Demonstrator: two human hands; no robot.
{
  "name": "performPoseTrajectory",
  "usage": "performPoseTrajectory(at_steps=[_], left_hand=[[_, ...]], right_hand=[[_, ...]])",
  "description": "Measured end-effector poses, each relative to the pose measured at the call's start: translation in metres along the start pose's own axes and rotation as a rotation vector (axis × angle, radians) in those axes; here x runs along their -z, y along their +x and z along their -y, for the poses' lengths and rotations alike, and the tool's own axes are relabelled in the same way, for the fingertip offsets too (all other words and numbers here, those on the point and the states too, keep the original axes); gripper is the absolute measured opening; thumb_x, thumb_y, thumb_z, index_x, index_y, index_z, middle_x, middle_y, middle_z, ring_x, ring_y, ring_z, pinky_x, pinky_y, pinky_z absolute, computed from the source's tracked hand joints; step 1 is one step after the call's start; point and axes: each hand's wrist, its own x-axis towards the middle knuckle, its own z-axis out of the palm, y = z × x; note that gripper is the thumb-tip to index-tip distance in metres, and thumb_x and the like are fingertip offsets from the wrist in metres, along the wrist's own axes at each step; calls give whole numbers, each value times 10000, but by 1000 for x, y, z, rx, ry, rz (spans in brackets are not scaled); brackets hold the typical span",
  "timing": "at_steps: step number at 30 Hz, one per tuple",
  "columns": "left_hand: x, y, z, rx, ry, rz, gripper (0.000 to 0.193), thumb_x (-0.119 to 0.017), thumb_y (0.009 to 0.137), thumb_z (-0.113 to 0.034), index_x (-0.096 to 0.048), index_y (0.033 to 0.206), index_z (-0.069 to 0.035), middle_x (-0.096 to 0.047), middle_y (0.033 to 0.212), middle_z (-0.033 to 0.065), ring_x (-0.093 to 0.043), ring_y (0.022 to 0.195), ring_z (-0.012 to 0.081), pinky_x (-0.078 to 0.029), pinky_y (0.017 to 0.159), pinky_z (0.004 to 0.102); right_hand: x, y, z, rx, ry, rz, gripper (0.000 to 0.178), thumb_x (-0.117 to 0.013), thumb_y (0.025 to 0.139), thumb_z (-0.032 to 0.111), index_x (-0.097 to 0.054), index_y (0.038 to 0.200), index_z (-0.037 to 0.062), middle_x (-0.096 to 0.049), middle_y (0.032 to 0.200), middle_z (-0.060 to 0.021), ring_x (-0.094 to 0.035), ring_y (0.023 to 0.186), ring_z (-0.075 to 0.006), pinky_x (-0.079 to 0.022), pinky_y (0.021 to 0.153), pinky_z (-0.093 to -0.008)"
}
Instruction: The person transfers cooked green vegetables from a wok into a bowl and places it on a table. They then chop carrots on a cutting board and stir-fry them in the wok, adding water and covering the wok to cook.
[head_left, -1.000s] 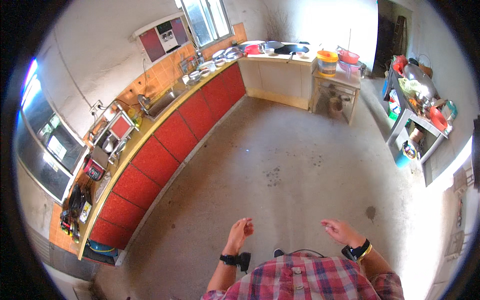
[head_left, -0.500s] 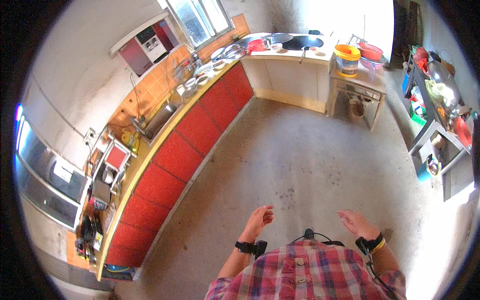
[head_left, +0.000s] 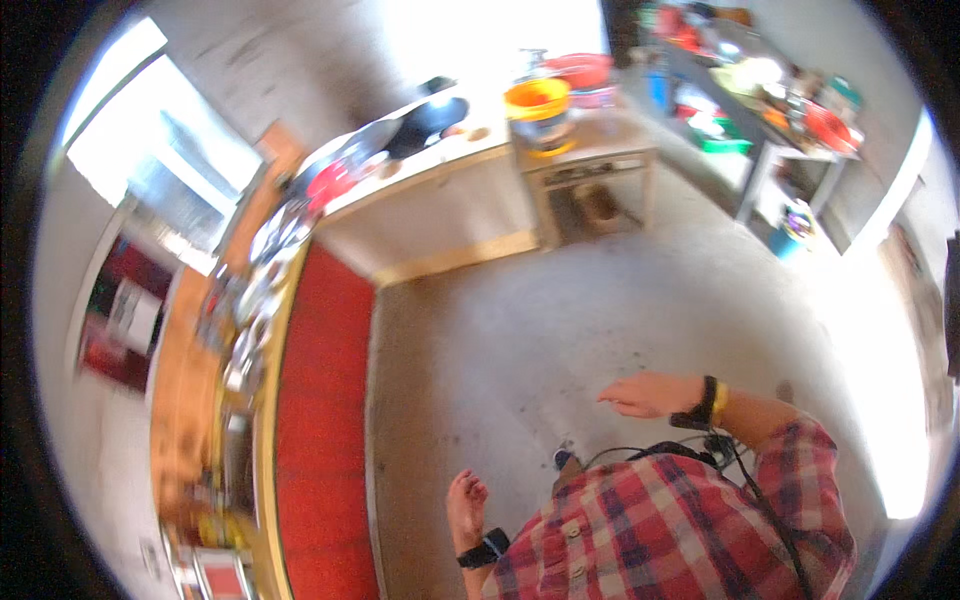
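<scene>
My left hand hangs over the concrete floor with its fingers loosely bent and apart, and nothing shows in it. It touches nothing; the red-fronted counter lies to its left. Out in front of my body, my right hand is empty, its fingers stretched toward the left. A black band is on my left wrist. On the right wrist sit another black band and a yellow one. The picture is blurred by motion.
A counter with red cabinet doors runs along the left and holds dishes and a sink. Ahead, a white counter bears a wok and a red basin. A yellow bucket stands on a small table; a cluttered rack lines the right.
My view has swung to the right, so the counters have shifted left in the picture. My right arm has come up and across in front of me; my left hand is lower in view.
</scene>
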Motion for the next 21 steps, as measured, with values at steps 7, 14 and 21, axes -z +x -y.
performPoseTrajectory(at_steps=[7,14,21], left_hand=[[-181,191,-54,122,213,396,222,-489,917,-144,-526,1078,4,-591,868,85,-569,733,149,-489,673,271],[-417,256,-5,155,373,670,222,-477,919,-148,-549,1063,5,-593,879,88,-576,720,148,-488,669,268],[-655,259,78,305,508,857,233,-480,931,-197,-562,1072,-29,-606,869,69,-591,717,154,-502,638,284]], right_hand=[[95,0,-80,-323,26,-253,291,-455,884,174,-535,1103,0,-604,973,-192,-574,876,-354,-461,774,-424],[182,-110,-165,-582,-13,-407,300,-435,907,188,-526,1114,-9,-603,990,-183,-568,897,-341,-448,791,-415],[312,-232,-264,-771,-6,-548,318,-428,904,189,-517,1130,-15,-602,988,-185,-570,889,-339,-449,794,-411]])
